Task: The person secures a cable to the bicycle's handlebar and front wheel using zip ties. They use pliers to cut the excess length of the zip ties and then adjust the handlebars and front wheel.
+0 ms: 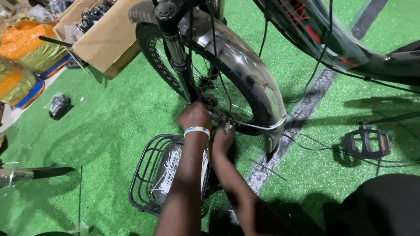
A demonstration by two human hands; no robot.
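Already the front wheel (210, 83) sits in the fork (180, 61) with its mudguard (245, 65) on. Both hands work at the hub: left hand (194, 116) clenched there, right hand (222, 137) pinching a small metal part (228, 126). A pedal (366, 142) lies loose on the turf (109, 113).

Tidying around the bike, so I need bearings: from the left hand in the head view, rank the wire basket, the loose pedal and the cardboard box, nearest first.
From the left hand:
1. Wire basket, just below it.
2. Cardboard box, upper left.
3. Loose pedal, far right on the green turf.
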